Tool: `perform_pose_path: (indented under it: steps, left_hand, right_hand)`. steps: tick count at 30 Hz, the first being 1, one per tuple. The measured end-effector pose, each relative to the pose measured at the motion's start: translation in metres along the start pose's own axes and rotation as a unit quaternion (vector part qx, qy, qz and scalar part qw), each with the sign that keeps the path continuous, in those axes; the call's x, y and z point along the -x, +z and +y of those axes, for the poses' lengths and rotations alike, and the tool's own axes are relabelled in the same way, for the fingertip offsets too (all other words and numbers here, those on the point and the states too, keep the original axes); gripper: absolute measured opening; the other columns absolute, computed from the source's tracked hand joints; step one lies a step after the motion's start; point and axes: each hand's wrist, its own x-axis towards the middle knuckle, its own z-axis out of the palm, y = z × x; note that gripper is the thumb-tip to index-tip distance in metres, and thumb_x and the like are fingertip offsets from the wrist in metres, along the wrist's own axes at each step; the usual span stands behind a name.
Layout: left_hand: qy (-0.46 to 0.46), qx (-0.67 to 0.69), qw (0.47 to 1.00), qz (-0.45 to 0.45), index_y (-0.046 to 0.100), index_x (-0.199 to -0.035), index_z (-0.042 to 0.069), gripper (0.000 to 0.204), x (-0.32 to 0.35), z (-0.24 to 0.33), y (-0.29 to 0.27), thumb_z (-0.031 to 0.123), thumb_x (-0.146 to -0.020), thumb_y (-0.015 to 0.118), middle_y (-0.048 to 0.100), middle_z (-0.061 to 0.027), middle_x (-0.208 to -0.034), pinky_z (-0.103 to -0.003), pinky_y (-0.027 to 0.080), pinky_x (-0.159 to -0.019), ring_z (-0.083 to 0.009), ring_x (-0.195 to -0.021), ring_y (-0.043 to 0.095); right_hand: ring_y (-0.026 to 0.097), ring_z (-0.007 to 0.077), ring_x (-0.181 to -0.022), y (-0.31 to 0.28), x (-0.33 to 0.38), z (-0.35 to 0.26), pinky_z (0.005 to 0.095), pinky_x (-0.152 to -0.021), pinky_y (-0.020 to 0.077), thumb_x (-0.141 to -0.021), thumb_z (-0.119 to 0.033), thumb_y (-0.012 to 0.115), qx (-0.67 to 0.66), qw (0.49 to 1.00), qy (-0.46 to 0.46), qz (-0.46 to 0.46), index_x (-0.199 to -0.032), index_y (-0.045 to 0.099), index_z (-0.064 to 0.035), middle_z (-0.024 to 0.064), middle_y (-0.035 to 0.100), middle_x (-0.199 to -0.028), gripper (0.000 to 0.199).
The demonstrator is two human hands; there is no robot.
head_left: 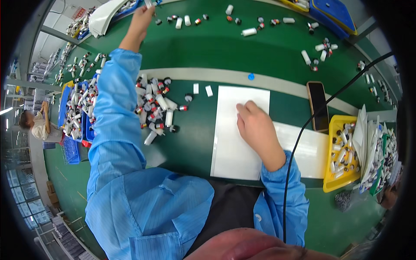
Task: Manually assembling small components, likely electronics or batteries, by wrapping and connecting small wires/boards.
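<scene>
Up near the top edge of the view, over the green table (195,47), the left hand (139,25) pinches a small pale thing (149,4) in its fingertips. The edge cuts that thing off, so its full shape is hard to make out. The right hand (256,130) is over a white sheet (236,151) with its fingers curled in. Its palm is hidden, so I cannot tell if it has hold of anything. Left of the sheet lie 2 small white cards (209,91) and a pile of white, red and black parts (161,102). The blue left sleeve (115,99) hides some things behind it. On the right, a black cord (284,212) crosses in front of a phone (318,97) with a dark screen. A yellow tray (329,171) holds more parts. Far off, the marks on a red sign (79,12) are too small to read.
</scene>
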Motion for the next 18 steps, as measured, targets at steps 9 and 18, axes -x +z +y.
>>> perform_pose_path:
  steps: [9,18]
  left_hand:
    - [-0.142,0.464,0.846,-0.223,0.06,-0.112,0.002,0.036,0.194,0.181,0.083,0.034,-0.105,0.045,0.063,-0.0145,-0.12,-0.041,0.047,-0.102,-0.0273,-0.114,0.059]
    - [-0.207,0.564,0.774,-0.197,0.049,-0.117,0.006,0.033,0.257,0.15,0.178,0.034,-0.108,0.037,0.05,-0.0183,-0.139,-0.045,0.046,-0.105,-0.0323,-0.127,0.051]
  right_hand:
    - [0.064,0.0324,-0.071,-0.011,-0.005,-0.004,0.0379,-0.063,0.0533,-0.079,-0.007,0.063,-0.049,0.998,0.045,0.003,-0.088,0.051,-0.0014,0.0169,0.061,-0.086,0.016]
    - [0.065,0.0198,-0.083,-0.014,-0.015,0.0,0.0316,-0.078,0.0549,-0.079,-0.009,0.081,-0.303,0.888,0.004,0.346,-0.124,0.045,-0.0006,0.0101,0.065,-0.095,0.058]
